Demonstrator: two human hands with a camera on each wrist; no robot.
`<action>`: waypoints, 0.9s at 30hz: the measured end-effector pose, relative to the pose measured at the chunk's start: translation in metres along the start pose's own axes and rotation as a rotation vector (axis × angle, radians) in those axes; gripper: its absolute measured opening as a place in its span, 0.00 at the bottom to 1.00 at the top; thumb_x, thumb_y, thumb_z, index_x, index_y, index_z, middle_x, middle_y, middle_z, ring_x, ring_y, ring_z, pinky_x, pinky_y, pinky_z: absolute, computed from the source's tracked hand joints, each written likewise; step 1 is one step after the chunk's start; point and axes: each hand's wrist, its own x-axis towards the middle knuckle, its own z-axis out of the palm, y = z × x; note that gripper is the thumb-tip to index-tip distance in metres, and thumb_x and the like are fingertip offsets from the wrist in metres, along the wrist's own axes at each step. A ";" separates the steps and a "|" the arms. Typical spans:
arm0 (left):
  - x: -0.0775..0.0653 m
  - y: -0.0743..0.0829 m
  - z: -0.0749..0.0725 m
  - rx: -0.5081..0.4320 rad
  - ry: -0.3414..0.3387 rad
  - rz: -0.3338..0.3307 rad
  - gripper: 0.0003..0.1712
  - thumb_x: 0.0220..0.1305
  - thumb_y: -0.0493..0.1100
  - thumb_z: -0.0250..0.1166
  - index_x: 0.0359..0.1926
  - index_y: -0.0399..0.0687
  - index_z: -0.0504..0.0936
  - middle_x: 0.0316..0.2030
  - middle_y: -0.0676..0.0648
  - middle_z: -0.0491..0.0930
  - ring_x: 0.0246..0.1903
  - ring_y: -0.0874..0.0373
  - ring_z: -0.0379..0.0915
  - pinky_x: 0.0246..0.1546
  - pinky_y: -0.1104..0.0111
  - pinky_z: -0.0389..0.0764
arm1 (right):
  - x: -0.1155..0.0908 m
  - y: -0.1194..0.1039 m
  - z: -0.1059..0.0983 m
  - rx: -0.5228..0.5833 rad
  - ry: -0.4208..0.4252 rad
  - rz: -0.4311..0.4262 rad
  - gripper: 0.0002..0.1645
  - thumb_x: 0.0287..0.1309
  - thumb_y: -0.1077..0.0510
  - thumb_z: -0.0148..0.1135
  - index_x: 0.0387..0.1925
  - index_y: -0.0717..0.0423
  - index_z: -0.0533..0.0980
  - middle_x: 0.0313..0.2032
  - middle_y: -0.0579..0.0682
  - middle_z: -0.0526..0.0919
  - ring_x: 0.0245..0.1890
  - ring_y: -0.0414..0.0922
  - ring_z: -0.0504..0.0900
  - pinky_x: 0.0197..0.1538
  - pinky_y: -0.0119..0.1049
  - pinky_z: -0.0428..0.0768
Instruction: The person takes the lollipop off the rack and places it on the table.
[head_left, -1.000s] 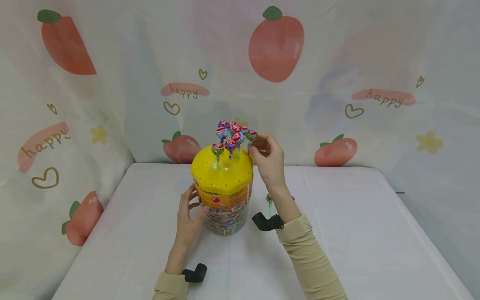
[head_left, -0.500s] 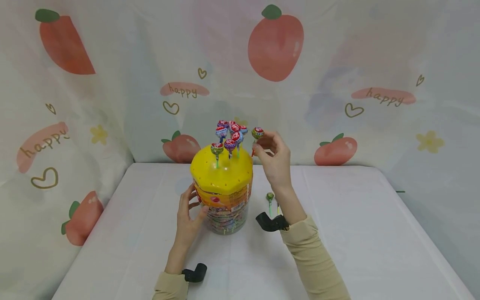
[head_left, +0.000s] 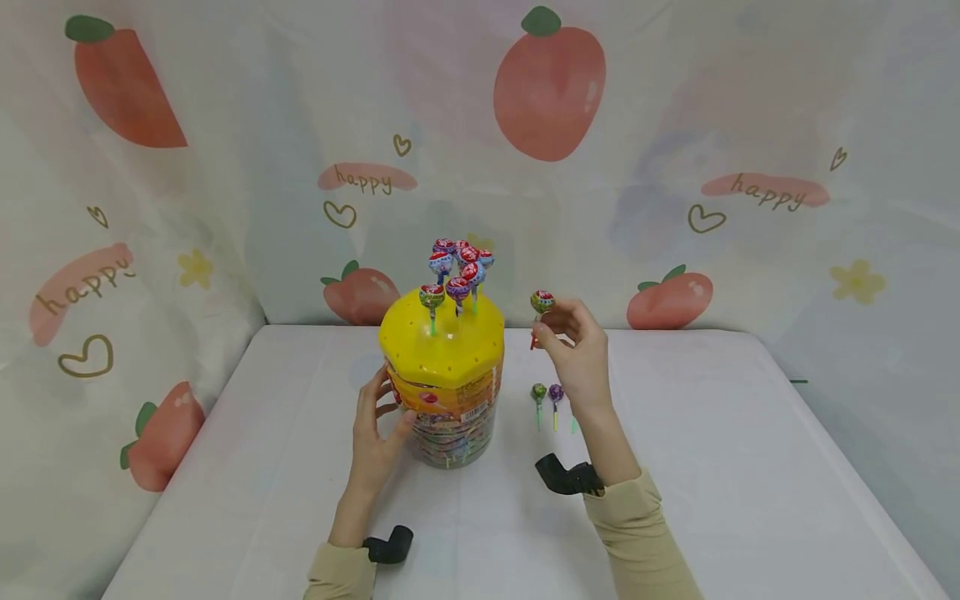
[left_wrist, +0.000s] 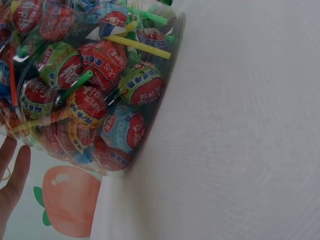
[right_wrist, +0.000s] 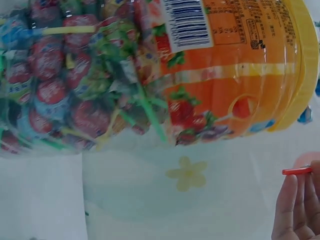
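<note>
A clear plastic jar (head_left: pixel 453 442) packed with wrapped lollipops stands upright on the table, under a yellow lid (head_left: pixel 442 354) with small holes. Several lollipops (head_left: pixel 470 275) stand stick-down in the lid. My left hand (head_left: pixel 378 437) holds the jar's left side, fingers round the side and thumb at the front; some of its fingers (left_wrist: pixel 19 170) show at the left wrist view's edge. To the right of the lid, my right hand (head_left: pixel 583 354) pinches a green-wrapped lollipop (head_left: pixel 542 302) by its red stick (right_wrist: pixel 295 171), head up and clear of the jar.
Right of the jar, a green lollipop (head_left: pixel 538 390) and a purple lollipop (head_left: pixel 556 392) lie side by side on the white table (head_left: pixel 712 467). Another lollipop's green stick (head_left: pixel 574 425) shows beside them, its head behind my right wrist. A printed cloth (head_left: pixel 450 100) hangs behind the table.
My right hand has drawn the green lollipop away from the lid's right edge, then to the right and lower. The lollipops on the table came into fuller view. My left hand stays on the jar.
</note>
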 end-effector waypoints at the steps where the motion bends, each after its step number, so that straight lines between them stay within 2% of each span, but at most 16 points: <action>1: 0.000 -0.001 0.000 -0.001 -0.001 0.002 0.44 0.56 0.36 0.63 0.73 0.49 0.57 0.64 0.43 0.66 0.59 0.68 0.61 0.52 0.53 0.76 | -0.002 0.002 -0.002 -0.004 0.004 0.009 0.15 0.57 0.67 0.62 0.48 0.62 0.75 0.32 0.37 0.79 0.33 0.35 0.79 0.37 0.25 0.80; 6: -0.001 -0.005 -0.001 -0.022 -0.007 0.022 0.42 0.59 0.39 0.63 0.73 0.55 0.56 0.64 0.47 0.66 0.59 0.67 0.62 0.52 0.59 0.76 | -0.010 0.014 -0.013 0.002 0.028 0.040 0.16 0.57 0.69 0.62 0.48 0.64 0.75 0.32 0.39 0.79 0.31 0.35 0.79 0.36 0.26 0.82; 15: 0.000 -0.007 0.000 -0.020 0.003 0.056 0.40 0.61 0.44 0.62 0.73 0.53 0.57 0.63 0.44 0.67 0.60 0.67 0.62 0.50 0.53 0.77 | -0.023 0.039 -0.025 -0.041 0.065 0.147 0.16 0.57 0.69 0.61 0.49 0.66 0.73 0.31 0.38 0.78 0.31 0.33 0.77 0.36 0.23 0.81; 22: 0.000 -0.007 -0.001 -0.022 0.000 0.053 0.40 0.61 0.44 0.62 0.73 0.53 0.57 0.63 0.44 0.66 0.60 0.68 0.62 0.51 0.57 0.77 | -0.029 0.059 -0.032 -0.029 0.066 0.209 0.17 0.57 0.70 0.60 0.49 0.67 0.73 0.31 0.40 0.77 0.30 0.32 0.78 0.37 0.27 0.83; 27: 0.000 -0.008 -0.001 -0.024 0.001 0.055 0.41 0.60 0.42 0.63 0.73 0.53 0.57 0.63 0.44 0.67 0.60 0.69 0.62 0.51 0.56 0.77 | -0.025 0.071 -0.041 -0.051 0.058 0.246 0.18 0.57 0.70 0.59 0.50 0.67 0.72 0.30 0.36 0.77 0.30 0.30 0.78 0.36 0.25 0.82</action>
